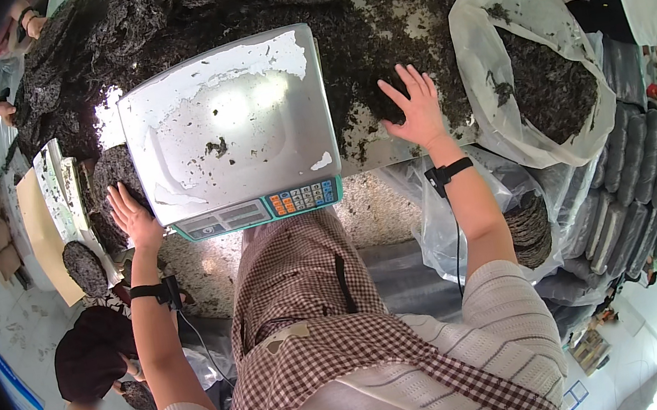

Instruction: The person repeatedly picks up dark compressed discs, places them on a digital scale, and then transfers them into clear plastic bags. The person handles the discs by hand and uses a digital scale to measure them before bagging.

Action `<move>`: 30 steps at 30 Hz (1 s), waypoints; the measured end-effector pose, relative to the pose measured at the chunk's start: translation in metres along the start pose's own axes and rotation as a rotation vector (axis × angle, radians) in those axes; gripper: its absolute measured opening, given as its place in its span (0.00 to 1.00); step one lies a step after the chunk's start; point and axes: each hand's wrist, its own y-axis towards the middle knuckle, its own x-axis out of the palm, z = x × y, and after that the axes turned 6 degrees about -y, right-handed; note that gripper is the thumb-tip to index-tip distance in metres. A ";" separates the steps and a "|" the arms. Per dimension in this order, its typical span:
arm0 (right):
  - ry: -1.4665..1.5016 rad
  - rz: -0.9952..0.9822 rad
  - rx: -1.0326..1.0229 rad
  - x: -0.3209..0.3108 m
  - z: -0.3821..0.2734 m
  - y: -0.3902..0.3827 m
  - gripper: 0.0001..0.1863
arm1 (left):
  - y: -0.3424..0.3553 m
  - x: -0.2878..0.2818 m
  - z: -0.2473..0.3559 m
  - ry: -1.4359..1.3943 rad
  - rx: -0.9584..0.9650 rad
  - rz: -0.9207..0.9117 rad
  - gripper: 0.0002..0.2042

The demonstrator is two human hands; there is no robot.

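Evidently both hands are bare of any load: the left hand (135, 220) is spread with its fingers a little apart, reaching over a round dark cake (110, 169) of what looks like dried seaweed just left of the scale (230, 118); the right hand (418, 110) is spread wider, palm down over the loose flakes (346, 53) on the right; neither grips anything, and whether either palm presses down I cannot tell. The scale sits between the arms with its keypad toward the person, probably so that it can be read and reached easily; only crumbs lie on its plate. A clear bag (479, 27), part filled with dark flakes, stands mouth up at the right, likely set there to be within easy reach of the right hand; a large dark heap (99, 36) lies along the far left. The scale's near side is at the table's near edge, close to the apron (298, 292); the left hand has little room between scale and papers (59, 190), while the right has a wider, flake-strewn stretch, bounded by the scale and the bag.
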 end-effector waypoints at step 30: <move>0.402 0.341 0.319 0.038 0.020 0.024 0.25 | -0.041 -0.201 0.079 -1.201 -0.125 0.391 0.17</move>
